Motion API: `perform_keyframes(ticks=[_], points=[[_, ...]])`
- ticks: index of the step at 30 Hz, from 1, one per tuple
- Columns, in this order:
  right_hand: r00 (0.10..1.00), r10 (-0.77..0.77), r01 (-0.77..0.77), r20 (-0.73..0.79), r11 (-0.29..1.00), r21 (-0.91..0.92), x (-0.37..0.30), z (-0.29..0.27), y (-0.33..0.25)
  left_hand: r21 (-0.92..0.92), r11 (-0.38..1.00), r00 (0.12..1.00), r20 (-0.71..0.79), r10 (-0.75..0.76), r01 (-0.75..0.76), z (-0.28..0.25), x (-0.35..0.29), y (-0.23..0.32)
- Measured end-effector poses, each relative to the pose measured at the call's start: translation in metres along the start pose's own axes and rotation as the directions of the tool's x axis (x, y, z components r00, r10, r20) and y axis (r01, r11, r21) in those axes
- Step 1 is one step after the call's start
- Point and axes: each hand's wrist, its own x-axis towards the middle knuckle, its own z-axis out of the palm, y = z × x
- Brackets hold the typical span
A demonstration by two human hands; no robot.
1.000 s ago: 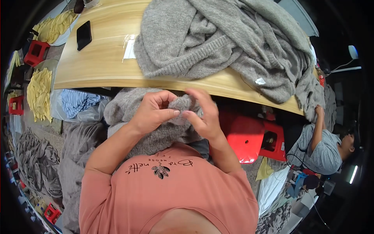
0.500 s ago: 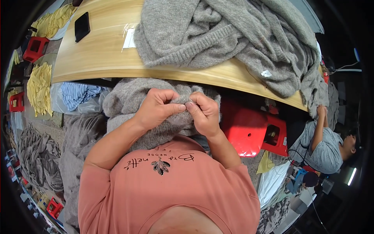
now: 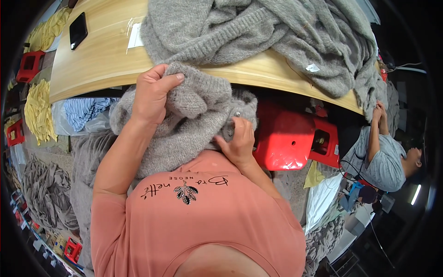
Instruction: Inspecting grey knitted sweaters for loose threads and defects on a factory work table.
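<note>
A fuzzy grey knit sweater (image 3: 184, 134) lies bunched over my lap, against the table's near edge. My left hand (image 3: 154, 94) is closed on a ribbed edge of it, thumb on top, and holds that part raised. Lower down and to the right, my right hand (image 3: 239, 144) grips the sweater's right side, its thumb and fingers bent around the knit. Small shiny spots (image 3: 236, 114) show on the fabric just past those fingers. Folds hide the fingertips in part.
On the wooden table (image 3: 101, 55) are a large grey knit heap (image 3: 258, 32), a black phone (image 3: 78, 31) and a white paper (image 3: 135, 36). A red stool (image 3: 286, 143) stands at right. Another person (image 3: 385, 157) sits far right. Yellow cloths (image 3: 40, 113) and grey piles (image 3: 48, 191) lie at left.
My hands were pinched together at the sweater's middle and have parted. The left has moved up and left with a ribbed edge; the right has dropped slightly to the right.
</note>
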Motion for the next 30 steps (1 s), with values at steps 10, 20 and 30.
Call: perform_keyframes(ticks=[10,20,30], points=[[0.71,0.663,-0.703,0.237,0.647,0.296,0.01,0.015,0.085,-0.017,1.0,1.0,-0.031,0.004,-0.004,0.003,-0.007,0.003],[0.875,-0.484,0.402,0.025,0.754,0.519,0.05,-0.056,-0.032,0.182,0.978,0.979,0.157,-0.133,0.103,0.031,-0.019,-0.018],[0.869,-0.471,0.491,-0.151,0.858,0.15,0.071,-0.024,-0.038,0.204,0.977,0.96,0.259,-0.109,0.056,0.018,-0.033,-0.025]])
